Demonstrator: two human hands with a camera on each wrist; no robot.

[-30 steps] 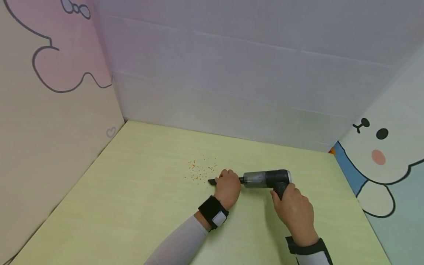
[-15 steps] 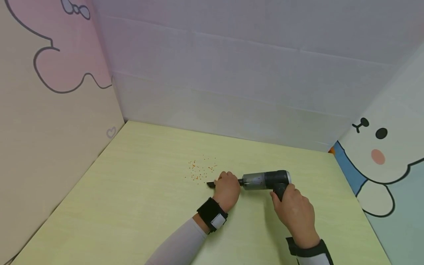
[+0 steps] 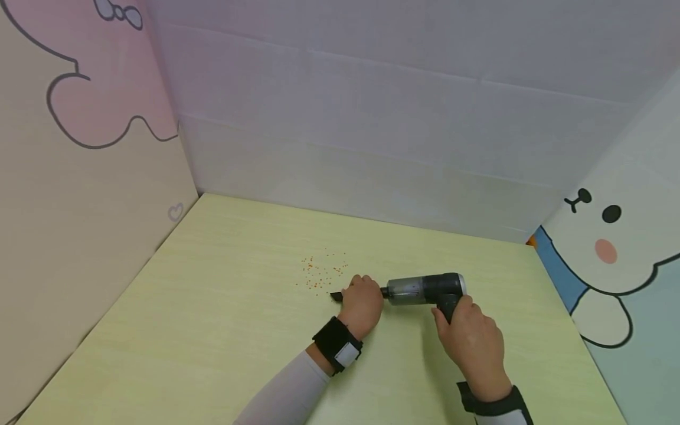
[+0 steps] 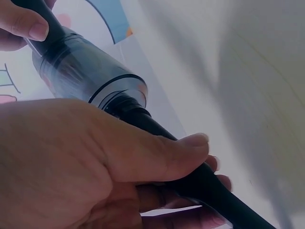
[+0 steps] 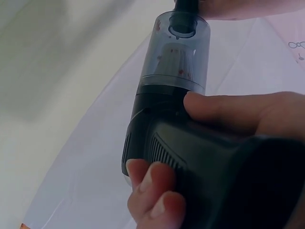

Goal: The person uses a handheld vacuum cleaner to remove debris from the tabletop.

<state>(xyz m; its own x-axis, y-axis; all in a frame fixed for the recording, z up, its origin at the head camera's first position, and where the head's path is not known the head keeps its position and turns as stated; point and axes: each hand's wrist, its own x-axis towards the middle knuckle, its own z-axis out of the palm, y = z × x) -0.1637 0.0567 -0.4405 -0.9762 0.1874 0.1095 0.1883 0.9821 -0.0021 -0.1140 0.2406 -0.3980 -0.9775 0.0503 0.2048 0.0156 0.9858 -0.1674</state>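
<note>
A small handheld vacuum [image 3: 425, 288] with a clear dust cup and black body lies level just above the yellow-green table [image 3: 223, 330]. My right hand [image 3: 470, 339] grips its black handle [image 5: 224, 176]; a few red specks show inside the clear cup [image 5: 176, 52]. My left hand [image 3: 363, 302] is curled round the thin black nozzle [image 4: 190, 167], thumb on top. The nozzle tip [image 3: 336, 296] pokes out left of that hand, right beside a scatter of tiny orange crumbs [image 3: 321, 274] on the table.
Panel walls close in the table on three sides: a pink and beige cartoon panel [image 3: 79, 147] at the left, a white one [image 3: 372, 118] at the back, a white bear drawing [image 3: 616, 254] at the right. Both wrists wear black bands.
Both hands and the vacuum have slid a little to the left, bringing the nozzle tip closer to the orange crumbs. The grips are the same.
</note>
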